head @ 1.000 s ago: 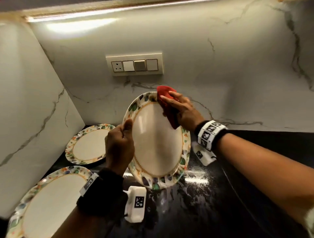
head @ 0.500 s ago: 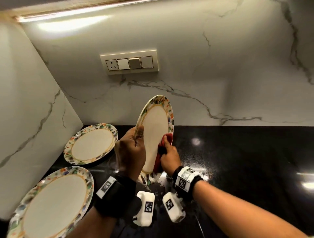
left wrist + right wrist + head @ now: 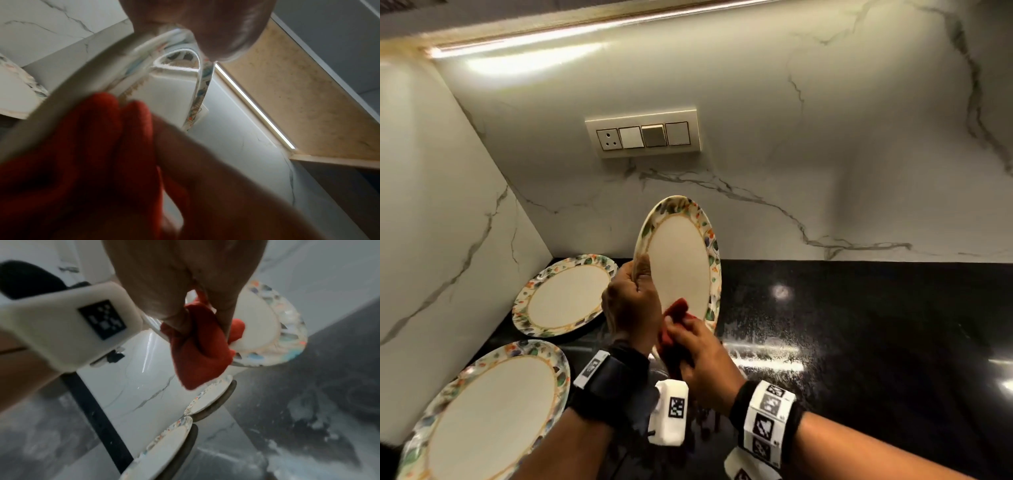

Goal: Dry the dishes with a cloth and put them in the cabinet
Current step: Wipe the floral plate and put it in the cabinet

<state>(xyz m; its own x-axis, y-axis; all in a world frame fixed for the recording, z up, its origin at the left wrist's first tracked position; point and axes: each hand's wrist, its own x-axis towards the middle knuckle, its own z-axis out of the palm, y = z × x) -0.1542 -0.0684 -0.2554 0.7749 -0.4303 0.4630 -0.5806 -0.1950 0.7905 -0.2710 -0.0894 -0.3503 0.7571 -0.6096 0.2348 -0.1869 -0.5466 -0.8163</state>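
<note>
A white plate with a flowered rim point(image 3: 678, 260) stands nearly on edge above the black counter. My left hand point(image 3: 630, 301) grips its left rim, thumb on the front face. My right hand point(image 3: 698, 356) holds a red cloth point(image 3: 676, 313) bunched against the plate's lower part. In the right wrist view the red cloth point(image 3: 197, 344) is pinched between thumb and fingers and lies against the plate point(image 3: 259, 324). In the left wrist view the cloth point(image 3: 82, 146) and the plate's rim point(image 3: 197, 91) fill the frame, blurred.
Two more flowered plates lie flat on the counter at the left, one at the back corner point(image 3: 566, 296) and one near the front point(image 3: 486, 414). Marble walls close the back and left. A switch panel point(image 3: 643, 137) sits on the back wall. The black counter point(image 3: 859, 342) looks wet.
The plate has turned from facing me to nearly edge-on and come lower. My right hand with the cloth has slid from the top rim down to the plate's lower part.
</note>
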